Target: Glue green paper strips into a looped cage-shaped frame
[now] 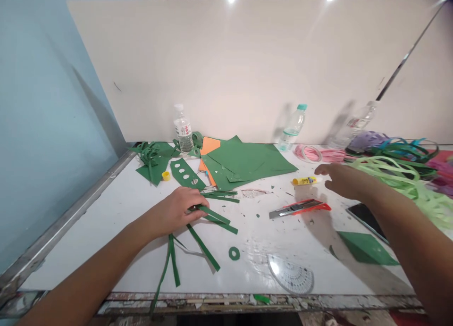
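Note:
My left hand (pixel 187 205) is closed on a bunch of narrow green paper strips (pixel 203 248), whose loose ends fan out over the white table. Beside the right end of a yellow glue stick (pixel 304 180), my right hand (pixel 338 179) is held with thumb and fingers apart and nothing visible in it. A small yellow cap (pixel 166 176) stands to the left, near a green paper piece with round holes (pixel 184 172). Between the hands lies a red utility knife (pixel 300 208) with some of its blade showing. A green paper ring (pixel 234 253) rests nearer the front.
Green sheets (pixel 251 163) lie over orange paper (pixel 210 146) at the back. A water bottle (pixel 184 132) and a teal-capped bottle (pixel 293 130) stand there. Coloured strips (pixel 399 175), a phone (pixel 366 217) and a folded green piece (pixel 366 247) are right; a protractor (pixel 292 274) is in front.

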{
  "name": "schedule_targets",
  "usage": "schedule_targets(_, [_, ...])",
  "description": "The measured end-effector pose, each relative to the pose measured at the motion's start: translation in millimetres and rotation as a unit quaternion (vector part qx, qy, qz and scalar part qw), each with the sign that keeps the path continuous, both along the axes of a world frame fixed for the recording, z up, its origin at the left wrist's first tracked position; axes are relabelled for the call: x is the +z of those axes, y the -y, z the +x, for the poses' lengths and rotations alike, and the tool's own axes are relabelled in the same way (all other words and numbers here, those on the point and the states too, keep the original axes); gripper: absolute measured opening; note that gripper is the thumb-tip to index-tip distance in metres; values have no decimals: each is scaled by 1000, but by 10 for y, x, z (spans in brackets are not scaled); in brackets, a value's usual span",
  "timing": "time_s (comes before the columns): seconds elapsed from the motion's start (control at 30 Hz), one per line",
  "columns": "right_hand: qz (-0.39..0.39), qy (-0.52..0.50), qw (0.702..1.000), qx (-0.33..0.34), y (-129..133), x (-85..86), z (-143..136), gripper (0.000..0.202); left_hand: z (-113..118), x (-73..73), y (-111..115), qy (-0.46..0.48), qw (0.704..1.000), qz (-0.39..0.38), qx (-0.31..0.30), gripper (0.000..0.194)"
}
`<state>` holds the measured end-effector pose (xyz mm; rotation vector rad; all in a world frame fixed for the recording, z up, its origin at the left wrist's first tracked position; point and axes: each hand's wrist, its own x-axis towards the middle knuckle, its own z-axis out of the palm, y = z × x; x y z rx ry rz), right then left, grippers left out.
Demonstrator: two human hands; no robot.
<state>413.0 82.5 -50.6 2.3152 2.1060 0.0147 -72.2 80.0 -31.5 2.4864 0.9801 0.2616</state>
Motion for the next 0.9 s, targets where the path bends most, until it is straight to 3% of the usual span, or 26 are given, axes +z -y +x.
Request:
schedule_targets(0.23, [-66, -25, 997, -21, -239, -84, -176, 31, 4, 19, 31, 9, 999, -42, 19, 30])
schedule_targets(0.47, [-78, -86, 991, -62, -235, -120, -410, 30, 20, -32, 49, 19, 998, -56, 9, 31])
schedule_targets(0.9, [-102, -104, 984, -101, -96, -57, -551, 30, 29, -169, 5, 25, 999, -10, -45, 33])
